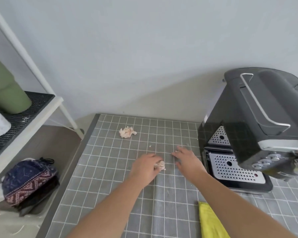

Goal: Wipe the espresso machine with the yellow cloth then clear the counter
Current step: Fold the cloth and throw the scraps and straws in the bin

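Note:
The black espresso machine (258, 121) stands at the right of the counter, its perforated drip tray (230, 167) facing me. The yellow cloth (212, 220) lies flat at the bottom edge, partly under my right forearm. My left hand (146, 167) curls its fingers around a small crumpled paper ball (160, 165) in the middle of the counter. My right hand (187, 158) lies open with fingers spread flat on the grey checked mat (110, 169), just right of that ball. A second crumpled paper ball (127, 132) sits farther back on the mat.
A white shelf rack (46, 107) stands at the left with a green tumbler (5, 90) on it. Below it lies a patterned fabric pouch (27, 181). A tiny crumb (150, 146) sits on the mat. The wall rises close behind the counter.

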A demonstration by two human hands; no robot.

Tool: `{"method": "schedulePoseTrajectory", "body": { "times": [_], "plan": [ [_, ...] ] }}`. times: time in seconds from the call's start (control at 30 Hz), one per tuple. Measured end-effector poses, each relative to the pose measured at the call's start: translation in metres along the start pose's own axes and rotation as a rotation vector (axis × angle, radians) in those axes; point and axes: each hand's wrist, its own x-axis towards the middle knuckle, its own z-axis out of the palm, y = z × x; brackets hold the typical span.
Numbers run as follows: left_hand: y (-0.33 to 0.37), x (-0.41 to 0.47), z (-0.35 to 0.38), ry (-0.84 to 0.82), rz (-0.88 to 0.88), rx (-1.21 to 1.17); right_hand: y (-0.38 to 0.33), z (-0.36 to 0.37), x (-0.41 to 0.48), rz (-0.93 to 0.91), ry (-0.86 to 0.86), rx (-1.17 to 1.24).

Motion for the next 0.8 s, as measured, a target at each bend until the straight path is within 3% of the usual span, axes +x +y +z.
{"method": "schedulePoseTrajectory", "body": {
  "times": [0.3, 0.57, 0.8],
  "plan": [
    [-0.02, -0.003, 0.004, 0.125, -0.029, -0.097, -0.004, 0.017, 0.015, 0.011, 0.177, 0.125],
    [-0.093, -0.032, -0.045, 0.369, -0.277, -0.108, -0.099, 0.001, 0.064, -0.188, 0.24, 0.285],
    [-0.135, -0.051, -0.06, 0.405, -0.389, -0.107, -0.156, -0.005, 0.124, -0.235, 0.209, 0.287]
  ]
}}
